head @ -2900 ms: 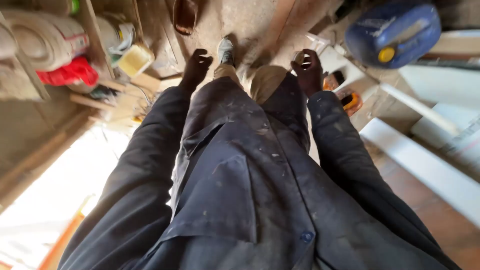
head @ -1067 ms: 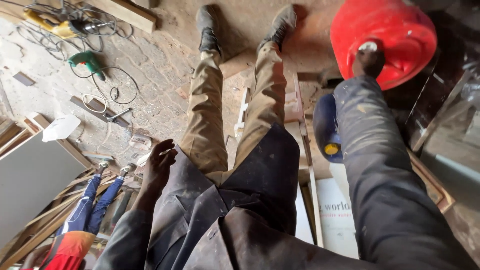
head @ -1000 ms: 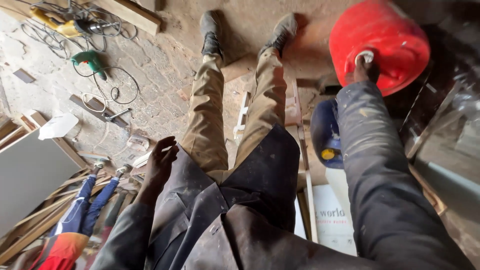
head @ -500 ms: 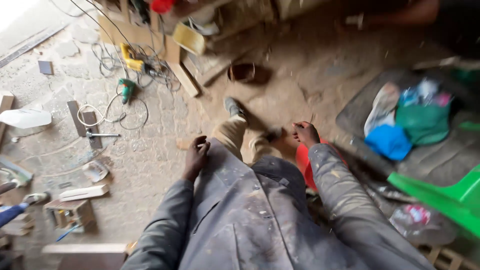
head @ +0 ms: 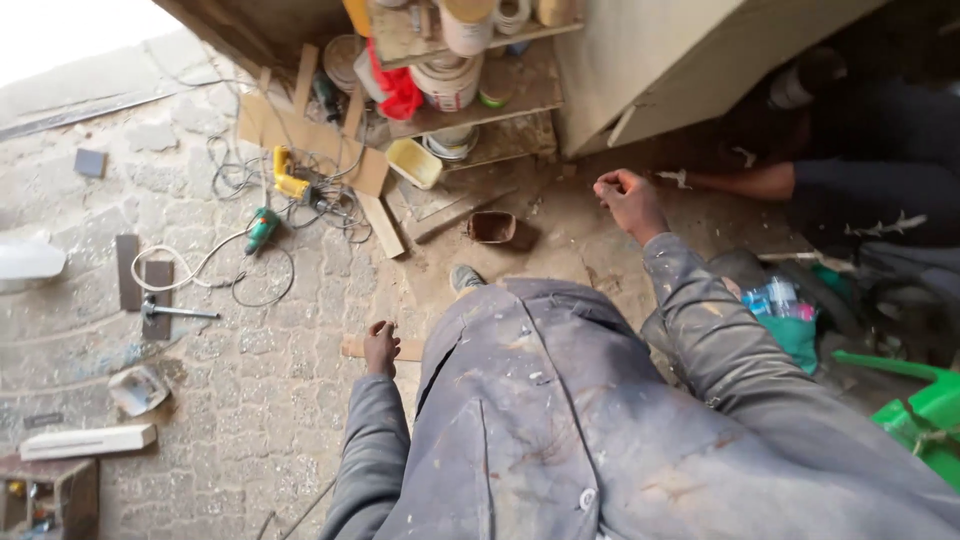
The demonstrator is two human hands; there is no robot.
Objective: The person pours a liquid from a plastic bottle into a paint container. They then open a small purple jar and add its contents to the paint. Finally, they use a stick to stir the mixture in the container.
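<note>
The right hand (head: pixel 628 198) is now raised and loosely curled, holding nothing, with the red container it gripped a second ago gone from view. The left hand (head: pixel 381 347) hangs half-open and empty over a wood strip (head: pixel 410 349) on the paved floor (head: pixel 230 400). The view has swung toward the shelf (head: pixel 470 105) and a small brown box (head: pixel 492 227).

One head-worn camera looks steeply down the person's own dusty coat (head: pixel 560 420) to the paved floor (head: pixel 200 330). It faces wooden shelves (head: pixel 470 100), which stand near the frame's top.
</note>
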